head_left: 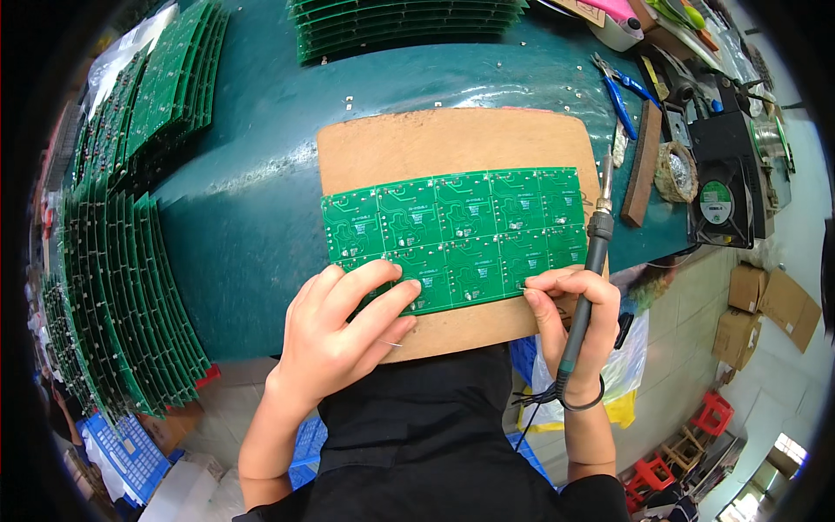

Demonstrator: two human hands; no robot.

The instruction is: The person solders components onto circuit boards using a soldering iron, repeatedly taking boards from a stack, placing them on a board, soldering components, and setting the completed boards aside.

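A green circuit board panel (474, 274), divided into several matching small boards, lies on a brown wooden board (452, 139). My left hand (344, 326) rests on its lower left part, index and middle fingertips pressed onto the surface. A short length of thin silvery wire (391, 344) pokes out from under that hand's curled fingers. My right hand (578, 317) carries a soldering iron (584, 300) across its fingers, the metal tip pointing up and away from the panel. Thumb and index finger of this hand pinch close together at the panel's lower right edge; anything tiny between them is hidden.
Standing rows of green circuit boards (126, 296) fill the table's left side, with another stack (400, 30) at the far edge. Blue-handled cutters (619, 100), a wooden bar (642, 165) and a black fan unit (722, 174) sit at right. Small parts dot the green tabletop (252, 235).
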